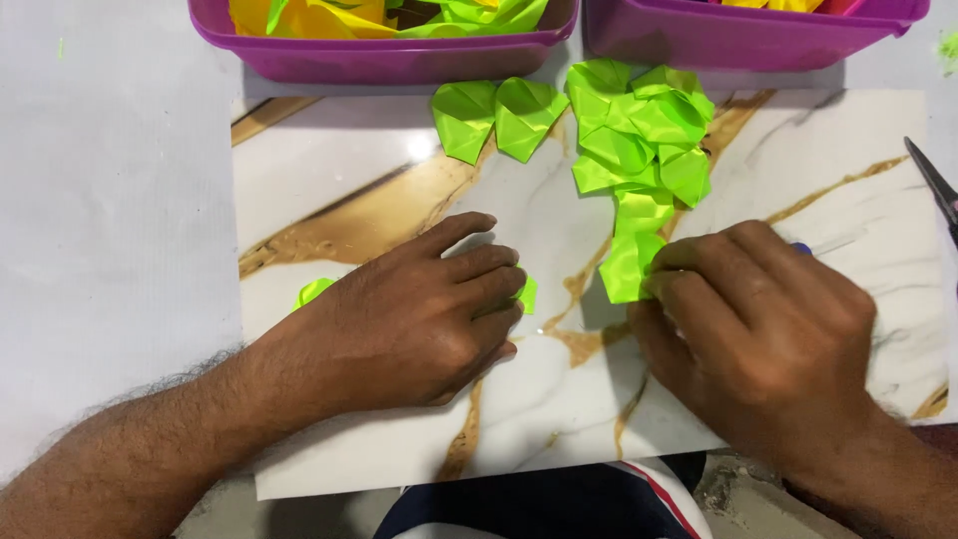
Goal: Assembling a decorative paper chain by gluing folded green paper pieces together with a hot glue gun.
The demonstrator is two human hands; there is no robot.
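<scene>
head | left hand (424, 314) flat on green paper (526, 292) | right hand (763, 329) pinching folded piece (627, 268)

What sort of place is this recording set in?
Probably an informal paper-craft workspace, perhaps at home. A glossy white marble-patterned board serves as the work surface, small folded bright green paper pieces lie piled on it, and purple plastic tubs behind hold more yellow and green paper. Dark scissor blades lie at the right edge.
</scene>
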